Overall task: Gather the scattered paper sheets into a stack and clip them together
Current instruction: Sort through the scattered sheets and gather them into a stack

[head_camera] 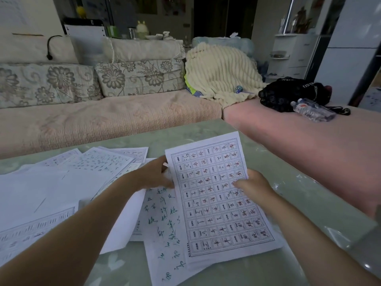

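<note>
**Thin sheets, held by the edges**

The grid sheet [218, 203] is tilted up at its far end above the table [299, 182], its near end lying over a green-ink sheet [162, 228]. The left hand [154, 174] pinches its left edge. The right hand [254, 185] pinches the right edge, thumb on top. More sheets [61, 182] lie overlapping to the left. No clip shows. The paper is likely light, floppy and slick on the glossy top, so it should slide easily. Grips on two opposite edges look best; creasing is the risk.
</note>
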`<state>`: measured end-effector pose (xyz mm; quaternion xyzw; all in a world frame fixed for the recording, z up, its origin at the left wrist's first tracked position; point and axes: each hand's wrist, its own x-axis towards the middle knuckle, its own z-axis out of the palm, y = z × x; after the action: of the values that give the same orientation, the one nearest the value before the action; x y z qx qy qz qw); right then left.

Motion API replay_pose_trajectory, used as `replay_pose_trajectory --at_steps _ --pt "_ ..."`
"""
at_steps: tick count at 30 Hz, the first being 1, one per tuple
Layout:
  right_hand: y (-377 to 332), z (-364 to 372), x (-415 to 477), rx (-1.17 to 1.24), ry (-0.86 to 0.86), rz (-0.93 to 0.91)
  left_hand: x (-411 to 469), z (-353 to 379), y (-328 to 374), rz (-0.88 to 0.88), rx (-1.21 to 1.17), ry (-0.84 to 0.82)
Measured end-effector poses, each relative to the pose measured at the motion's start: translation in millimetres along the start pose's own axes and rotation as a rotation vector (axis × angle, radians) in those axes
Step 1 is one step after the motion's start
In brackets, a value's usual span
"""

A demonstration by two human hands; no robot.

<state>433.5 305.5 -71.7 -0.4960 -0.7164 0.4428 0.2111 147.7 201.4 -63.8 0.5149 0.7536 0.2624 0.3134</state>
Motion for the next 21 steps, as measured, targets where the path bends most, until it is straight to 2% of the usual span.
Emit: replay_pose_trajectory --at_steps 3,8,12,16,18,21 --pt "1.7 -7.4 -0.3 -0.028 -0.042 0.023 -1.2 -9.7 -0.7 0.016 -0.213 -0.07" --pt "0.0 -9.1 -5.8 -0.025 -0.071 -0.026 1.2 -17.3 8.8 0.049 -0.334 -0.063" --pt "1.9 -8.2 -3.2 0.094 -0.081 -0.033 0.9 -11.0 23.6 0.092 -0.433 -0.088" --pt "7.5 -4.4 -0.2 0.276 -0.27 -0.001 -3.2 -1.7 30.3 0.088 -0.59 -0.119" --pt "8.0 -3.1 -0.3 0.256 -0.296 0.011 -4.8 1.2 25.9 0.078 -0.615 -0.108" --pt "10.7 -2.0 2.0 0.158 -0.208 0.015 -9.2 0.2 18.6 0.009 -0.524 -0.012"
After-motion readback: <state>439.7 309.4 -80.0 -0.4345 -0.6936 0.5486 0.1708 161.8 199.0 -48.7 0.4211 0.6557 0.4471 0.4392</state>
